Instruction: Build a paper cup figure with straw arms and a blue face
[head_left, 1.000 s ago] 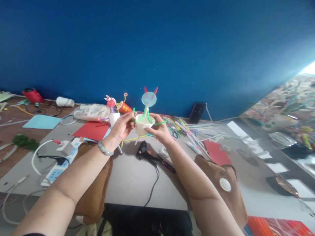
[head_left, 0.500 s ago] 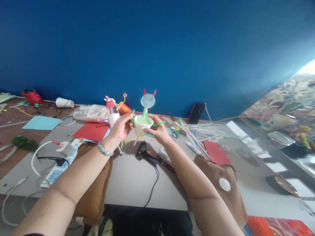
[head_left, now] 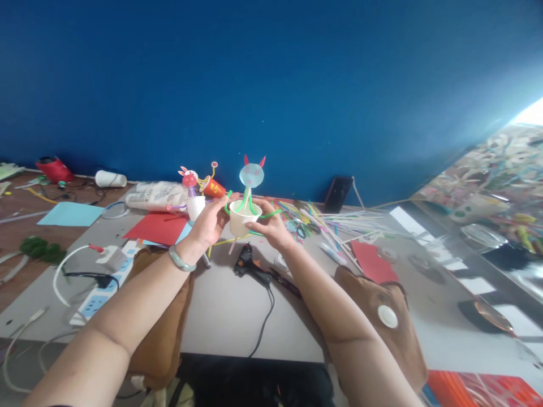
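Note:
Above the table I hold up a white paper cup (head_left: 241,225) with straws in it. A pale blue paper face (head_left: 251,176) with red pointed ears stands over the cup on straws, and bent green straws (head_left: 271,214) reach out at both sides. My right hand (head_left: 271,226) grips the cup's right side, thumb in front. On the left side, my left hand (head_left: 211,220) is closed at the cup's edge beside a green straw; its fingertips are partly hidden. A thin straw end pokes out under the cup. Below it lies a black glue gun (head_left: 250,267).
Several loose coloured straws (head_left: 352,220) and scissors (head_left: 301,230) lie at right. Behind my left hand stands another cup figure (head_left: 194,206) with a red face. A power strip (head_left: 95,302), brown cushions (head_left: 159,328) and a phone (head_left: 338,194) by the blue wall are also here.
The cup with its paper face has shifted slightly left and seems a little more upright. Both hands keep their places on it.

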`<state>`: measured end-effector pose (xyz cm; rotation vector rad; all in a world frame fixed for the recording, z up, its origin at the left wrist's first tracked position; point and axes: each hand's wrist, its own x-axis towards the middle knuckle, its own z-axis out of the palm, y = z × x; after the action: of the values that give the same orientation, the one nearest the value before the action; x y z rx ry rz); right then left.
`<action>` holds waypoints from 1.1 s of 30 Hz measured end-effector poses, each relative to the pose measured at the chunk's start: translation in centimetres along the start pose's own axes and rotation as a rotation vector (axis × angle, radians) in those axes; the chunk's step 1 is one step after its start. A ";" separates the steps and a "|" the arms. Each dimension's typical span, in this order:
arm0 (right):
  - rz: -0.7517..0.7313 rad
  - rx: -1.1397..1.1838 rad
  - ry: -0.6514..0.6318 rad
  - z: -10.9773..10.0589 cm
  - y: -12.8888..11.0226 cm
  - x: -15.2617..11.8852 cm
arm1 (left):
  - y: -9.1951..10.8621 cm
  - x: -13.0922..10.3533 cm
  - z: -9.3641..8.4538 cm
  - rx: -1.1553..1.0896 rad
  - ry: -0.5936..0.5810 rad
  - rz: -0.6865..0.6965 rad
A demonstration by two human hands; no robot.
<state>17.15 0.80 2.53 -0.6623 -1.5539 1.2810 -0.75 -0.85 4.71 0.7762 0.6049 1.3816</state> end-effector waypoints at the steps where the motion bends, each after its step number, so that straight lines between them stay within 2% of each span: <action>1: -0.002 -0.005 -0.002 0.0 0.0 0.0 | 0.0 0.0 0.0 -0.006 0.001 -0.003; 6: -0.007 -0.048 0.007 0.2 -0.2 -0.1 | 0.1 0.0 0.0 -0.025 0.063 0.007; 12: -0.006 -0.052 -0.002 0.3 -0.1 -0.1 | 0.1 0.1 -0.1 0.003 0.058 0.010; 20: -0.013 -0.047 0.028 0.3 0.0 0.0 | 0.1 0.1 -0.2 -0.038 0.107 0.014; 26: -0.025 -0.062 0.037 0.0 -0.1 0.0 | 0.0 0.3 -0.6 -0.103 0.137 0.081; 33: -0.033 -0.067 0.057 0.1 -0.9 0.0 | 0.3 0.2 -0.5 -0.130 0.160 0.049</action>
<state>17.24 0.52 3.41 -0.7067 -1.5599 1.1801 -1.31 -0.59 4.66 0.5834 0.6168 1.5225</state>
